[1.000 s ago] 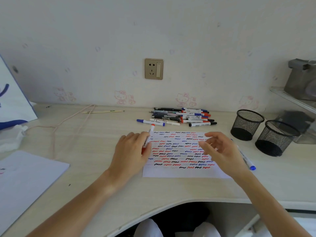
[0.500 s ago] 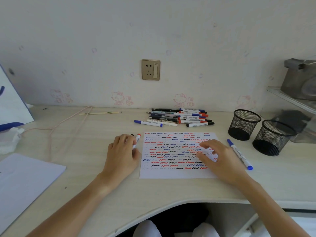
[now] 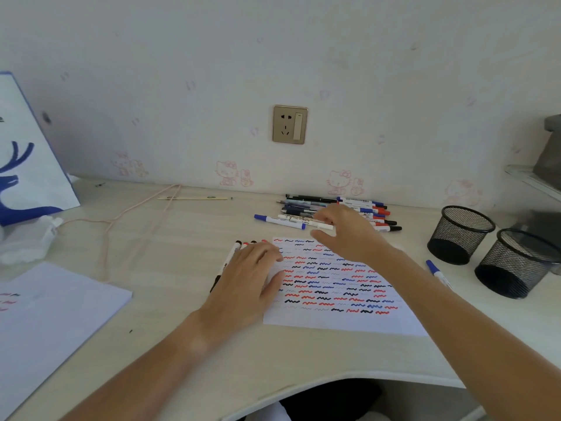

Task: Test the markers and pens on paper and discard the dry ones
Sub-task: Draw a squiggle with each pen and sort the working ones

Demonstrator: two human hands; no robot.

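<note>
Behind the paper (image 3: 343, 299), a pile of markers and pens (image 3: 358, 208) lies on the desk (image 3: 182, 344), each with its long axis running left to right, roughly parallel to the paper's far edge. The right hand (image 3: 349, 232) reaches over the paper to the pile, fingers curled at a white pen (image 3: 315, 221); whether they grasp it cannot be told. At the paper's left edge, the left hand (image 3: 249, 278) rests flat, fingers relaxed, on several markers (image 3: 239, 249) whose capped tips point away from the person. Right of the paper lies a blue marker (image 3: 437, 273), pointing diagonally away; beyond it stand two mesh cups (image 3: 461, 235). A wall socket (image 3: 290, 124) sits above the pile.
</note>
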